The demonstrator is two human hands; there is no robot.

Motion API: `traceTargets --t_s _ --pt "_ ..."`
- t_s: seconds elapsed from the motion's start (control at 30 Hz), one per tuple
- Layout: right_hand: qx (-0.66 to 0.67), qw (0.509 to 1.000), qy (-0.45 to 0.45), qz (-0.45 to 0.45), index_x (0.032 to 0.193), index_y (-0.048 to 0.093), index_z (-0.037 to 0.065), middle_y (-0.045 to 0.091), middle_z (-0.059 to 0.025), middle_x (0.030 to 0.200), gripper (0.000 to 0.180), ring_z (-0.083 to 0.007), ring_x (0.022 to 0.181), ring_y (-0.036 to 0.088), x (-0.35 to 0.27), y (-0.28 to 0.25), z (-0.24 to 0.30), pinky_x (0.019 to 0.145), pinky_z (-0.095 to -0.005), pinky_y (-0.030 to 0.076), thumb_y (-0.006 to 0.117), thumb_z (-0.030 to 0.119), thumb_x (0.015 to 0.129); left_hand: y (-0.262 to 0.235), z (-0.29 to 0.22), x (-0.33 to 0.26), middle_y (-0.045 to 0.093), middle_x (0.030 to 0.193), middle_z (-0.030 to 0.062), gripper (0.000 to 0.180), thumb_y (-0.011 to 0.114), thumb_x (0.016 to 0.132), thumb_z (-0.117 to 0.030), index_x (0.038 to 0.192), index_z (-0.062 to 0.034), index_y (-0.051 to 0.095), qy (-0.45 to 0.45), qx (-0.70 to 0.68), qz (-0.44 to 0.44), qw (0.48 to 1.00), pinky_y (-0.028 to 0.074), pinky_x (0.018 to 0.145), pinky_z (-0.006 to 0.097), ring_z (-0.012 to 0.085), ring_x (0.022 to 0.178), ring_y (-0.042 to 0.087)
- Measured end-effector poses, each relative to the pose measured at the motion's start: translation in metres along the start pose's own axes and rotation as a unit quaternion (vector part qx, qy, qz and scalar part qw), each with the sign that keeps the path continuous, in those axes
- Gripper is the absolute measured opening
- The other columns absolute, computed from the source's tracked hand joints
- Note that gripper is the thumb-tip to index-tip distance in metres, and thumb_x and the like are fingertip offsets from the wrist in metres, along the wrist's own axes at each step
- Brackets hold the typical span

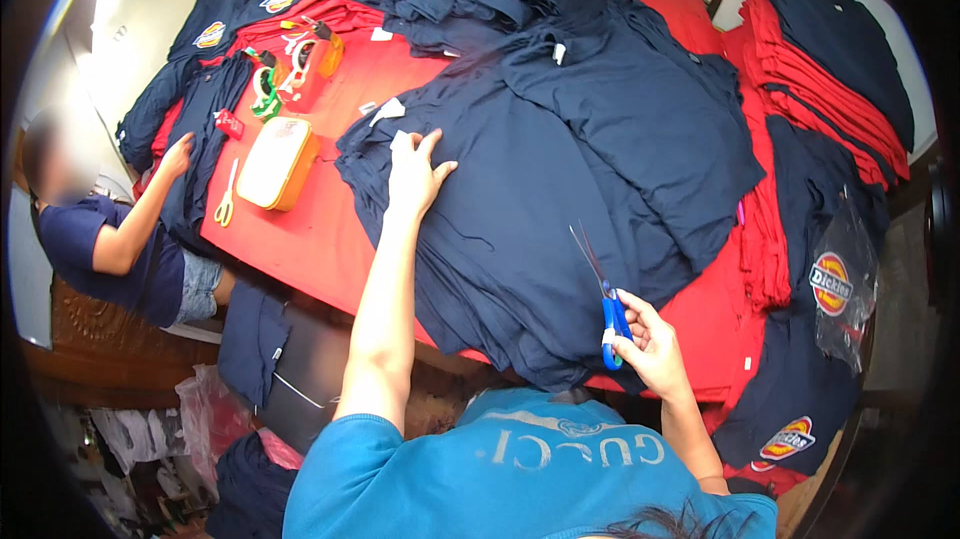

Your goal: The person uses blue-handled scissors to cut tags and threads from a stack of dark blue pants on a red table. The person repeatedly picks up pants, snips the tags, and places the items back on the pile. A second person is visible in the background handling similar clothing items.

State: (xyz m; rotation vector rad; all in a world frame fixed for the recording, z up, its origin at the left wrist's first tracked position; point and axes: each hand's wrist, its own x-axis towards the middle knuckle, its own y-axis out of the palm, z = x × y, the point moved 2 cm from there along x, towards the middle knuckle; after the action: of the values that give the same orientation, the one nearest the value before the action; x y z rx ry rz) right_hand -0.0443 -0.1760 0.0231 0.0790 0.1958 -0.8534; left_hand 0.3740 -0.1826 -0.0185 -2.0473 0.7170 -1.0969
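Dark navy shirts [480, 199] lie spread in a loose heap over the red-covered table in front of me. My left hand [413, 179] rests on their left edge, thumb and forefinger spread apart. Just beyond its fingertips is a white label [388, 111]. In my right hand [650, 347], over the heap's near right edge, is a pair of blue-handled scissors [612, 324]. The blades are a little apart and point away from me, over the cloth. A loose dark thread [475, 238] lies on the fabric between my hands.
A yellow-orange case [277, 164], yellow-handled scissors [225, 207] and tape dispensers [300, 64] sit on the red table cover [300, 254]. Folded navy and red garments [825, 79] are stacked at right. Another person [120, 209] is at the table's left side, beside navy garments.
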Motion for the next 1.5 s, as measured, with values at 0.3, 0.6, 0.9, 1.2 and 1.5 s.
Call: traceTargets --t_s 0.3,0.6,0.9,1.2,1.5 --pt "-0.072 0.992 0.012 -0.101 0.136 0.046 -0.001 0.058 -0.0077 0.102 0.056 -0.0135 0.095 0.061 -0.047 -0.035 -0.030 0.083 -0.0269 0.051 0.063 -0.004 0.083 -0.048 0.027 -0.062 0.068 0.088 0.0115 0.015 0.072 0.079 -0.008 0.092 -0.0011 0.070 -0.097 -0.177 0.003 0.979 0.054 0.075 0.034 0.0245 0.081 0.067" --pt "-0.422 0.897 -0.117 0.067 0.142 0.039 0.006 0.049 -0.0160 0.096 0.080 -0.0310 0.085 0.058 -0.061 -0.034 -0.036 0.075 -0.0404 0.050 0.073 0.006 0.070 -0.060 -0.036 -0.114 0.062 0.078 0.0122 0.010 0.066 0.079 -0.010 0.083 -0.0008 0.062 -0.016 -0.076 0.129 0.989 0.050 0.068 0.035 0.0252 0.073 0.063" --pt "-0.476 0.832 -0.285 0.004 0.141 0.040 0.004 0.049 -0.0172 0.097 0.075 -0.0341 0.089 0.054 -0.061 -0.035 -0.089 0.080 -0.0437 0.046 0.065 -0.004 0.070 -0.072 0.045 -0.083 0.065 0.111 0.0200 0.060 0.069 0.083 -0.041 0.130 -0.0058 0.055 -0.146 0.153 -0.023 0.977 0.049 0.090 0.042 0.0312 0.107 0.062" --pt "-0.343 0.907 -0.157 0.187 0.144 0.036 0.007 0.054 -0.0172 0.100 0.073 -0.0330 0.089 0.057 -0.047 -0.057 -0.036 0.081 -0.0419 0.048 0.064 0.000 0.078 -0.080 0.047 0.037 0.068 0.104 0.0165 0.032 0.070 0.083 -0.030 0.102 -0.0051 0.068 -0.203 0.196 0.088 0.955 0.051 0.087 0.042 0.0323 0.098 0.066" --pt "-0.208 0.972 -0.107 0.030 0.133 0.049 0.007 0.055 -0.0113 0.128 0.056 -0.0241 0.118 0.055 0.002 -0.118 0.000 0.101 -0.0354 0.044 0.065 0.004 0.079 -0.079 -0.047 0.201 0.063 0.092 0.0054 0.021 0.061 0.084 -0.016 0.101 -0.0040 0.063 -0.051 -0.241 0.194 0.949 0.053 0.072 0.040 0.0183 0.088 0.061"
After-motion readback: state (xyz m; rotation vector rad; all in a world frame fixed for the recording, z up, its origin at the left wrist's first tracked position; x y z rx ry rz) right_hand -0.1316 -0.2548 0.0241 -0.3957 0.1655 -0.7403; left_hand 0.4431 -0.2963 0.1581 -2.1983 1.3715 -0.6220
